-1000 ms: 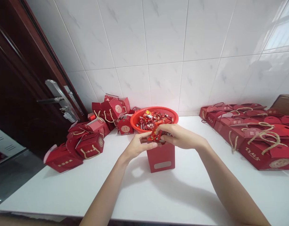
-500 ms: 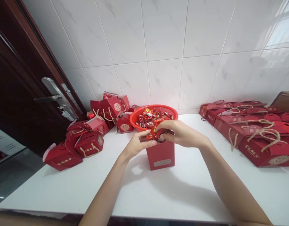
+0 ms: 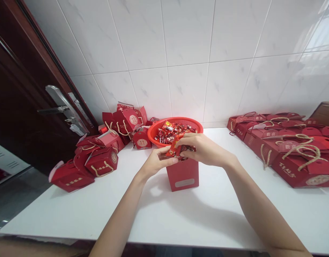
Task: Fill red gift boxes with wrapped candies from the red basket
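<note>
My left hand (image 3: 157,161) is closed on red-wrapped candies (image 3: 174,150), its thumb and fingers pinching them from the left. From the right, my right hand (image 3: 200,148) curls over wrapped candies too, some red and some dark. Both hands meet just above the top of a tall red box (image 3: 183,175) with a pale oblong patch low on its front. The box's opening is hidden behind the hands. Directly behind stands a red plastic basket (image 3: 153,132) holding many wrapped candies (image 3: 169,132).
Red gift boxes with rope handles (image 3: 101,162) are heaped at the left. More rope-handled boxes (image 3: 293,171) stand in rows at the right. A white table (image 3: 105,210) carries everything, against a tiled wall (image 3: 188,89). A dark door (image 3: 22,89) is at far left.
Both hands stay over the red box with candies in them. The red candy between them has shifted slightly and the right fingers have lifted a little. The camera view has tilted slightly.
</note>
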Tool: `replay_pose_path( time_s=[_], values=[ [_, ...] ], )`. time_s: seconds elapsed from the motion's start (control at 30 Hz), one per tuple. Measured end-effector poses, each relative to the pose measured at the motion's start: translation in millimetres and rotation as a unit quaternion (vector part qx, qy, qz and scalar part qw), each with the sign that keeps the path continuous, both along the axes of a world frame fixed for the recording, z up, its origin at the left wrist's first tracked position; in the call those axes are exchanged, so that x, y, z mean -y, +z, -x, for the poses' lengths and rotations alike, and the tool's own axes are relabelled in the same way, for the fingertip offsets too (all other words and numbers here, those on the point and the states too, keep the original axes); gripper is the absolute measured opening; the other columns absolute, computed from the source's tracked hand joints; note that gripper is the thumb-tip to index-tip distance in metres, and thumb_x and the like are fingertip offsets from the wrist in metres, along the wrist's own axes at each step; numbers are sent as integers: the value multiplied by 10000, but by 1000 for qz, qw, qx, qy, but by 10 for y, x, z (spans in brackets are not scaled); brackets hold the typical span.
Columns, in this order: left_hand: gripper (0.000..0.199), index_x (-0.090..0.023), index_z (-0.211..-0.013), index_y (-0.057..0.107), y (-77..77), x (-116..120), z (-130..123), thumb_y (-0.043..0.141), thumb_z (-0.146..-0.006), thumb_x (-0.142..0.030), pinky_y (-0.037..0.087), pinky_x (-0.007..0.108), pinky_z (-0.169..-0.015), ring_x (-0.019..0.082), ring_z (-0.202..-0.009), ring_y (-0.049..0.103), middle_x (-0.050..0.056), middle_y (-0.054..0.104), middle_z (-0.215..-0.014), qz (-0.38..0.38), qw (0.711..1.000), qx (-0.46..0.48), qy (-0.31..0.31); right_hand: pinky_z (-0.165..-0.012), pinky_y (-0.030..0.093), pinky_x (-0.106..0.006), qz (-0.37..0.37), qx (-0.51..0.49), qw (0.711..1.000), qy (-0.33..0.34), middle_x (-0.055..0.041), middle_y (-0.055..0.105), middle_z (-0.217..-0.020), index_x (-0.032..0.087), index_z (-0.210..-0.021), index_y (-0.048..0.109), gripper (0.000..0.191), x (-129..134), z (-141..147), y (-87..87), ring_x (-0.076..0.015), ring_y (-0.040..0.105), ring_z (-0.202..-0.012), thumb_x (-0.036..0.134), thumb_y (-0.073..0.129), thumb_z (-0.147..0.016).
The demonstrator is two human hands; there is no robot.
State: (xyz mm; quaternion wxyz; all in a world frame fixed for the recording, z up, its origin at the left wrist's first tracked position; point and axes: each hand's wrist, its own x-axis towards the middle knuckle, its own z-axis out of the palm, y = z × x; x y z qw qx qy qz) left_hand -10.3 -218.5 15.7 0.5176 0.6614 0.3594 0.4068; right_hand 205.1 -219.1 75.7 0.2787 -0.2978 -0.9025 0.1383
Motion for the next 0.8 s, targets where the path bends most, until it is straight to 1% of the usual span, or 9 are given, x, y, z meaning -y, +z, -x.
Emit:
replay_pose_path(
  time_s=[0.07,0.17,0.23,0.33,0.47,0.57,0.63,0.7,0.8],
  values=[
    [468,-184,-1147,732,1,2,-3,826,-735,-384,503,445,-1016,330,-1170,631,81,741,-1148,4,1000,0,-2,-696,390,-294,-17,-29,999,7,-33,656,-869,208,-945,685,209,-4,1,4,-175,556,-814,58,578,-847],
    [518,-188,-1197,711,2,4,-11,826,-736,-393,502,449,-1022,337,-1207,610,88,723,-1204,9,1000,7,-12,-722,398,-305,-33,-69,997,4,-16,666,-807,218,-876,677,186,-3,18,2,-184,548,-835,69,568,-853],
    [533,-187,-1200,710,-1,3,-15,832,-728,-403,507,454,-1018,341,-1208,611,91,717,-1220,10,1000,12,-10,-718,405,-307,-27,-95,995,-2,-16,681,-812,218,-836,674,161,-2,37,-7,-185,548,-832,90,578,-852],
    [530,-185,-1174,722,-6,-4,-16,840,-713,-417,510,457,-1014,349,-1200,616,94,718,-1219,11,1000,11,-3,-693,413,-294,-5,-126,992,-1,-15,697,-833,218,-834,676,125,-4,58,-23,-168,566,-790,119,601,-849],
    [529,-186,-1181,719,-10,-13,-10,836,-717,-411,503,452,-1021,343,-1192,621,89,716,-1222,6,1000,10,-11,-634,401,-265,40,-74,996,25,1,692,-799,200,-811,674,117,-7,42,-16,-132,572,-704,98,620,-829],
    [504,-193,-1183,718,-4,-4,-12,824,-735,-396,499,437,-1024,329,-1184,628,84,716,-1224,2,1000,8,-13,-631,407,-263,39,-57,997,25,-3,700,-805,199,-799,676,95,-6,-1,9,-137,586,-715,123,631,-832],
    [495,-194,-1174,723,4,7,-16,825,-733,-396,508,429,-1007,325,-1162,640,86,719,-1218,4,1000,5,-8,-659,426,-273,24,-72,997,12,-10,708,-842,209,-838,686,93,-11,-27,16,-151,603,-756,140,623,-841],
    [509,-192,-1178,720,10,16,-20,829,-725,-398,521,431,-981,327,-1141,650,93,715,-1225,14,1000,4,-5,-717,450,-298,5,-83,996,-10,-30,716,-936,220,-917,696,123,-26,-39,2,-182,623,-849,153,622,-845],
    [520,-186,-1189,716,7,14,-18,829,-727,-395,517,439,-987,335,-1149,643,98,708,-1239,17,1000,7,-5,-804,460,-341,-10,-67,997,-22,-55,706,-1080,235,-1064,686,260,-65,-22,-49,-233,614,-1016,137,624,-832]
  ],
)
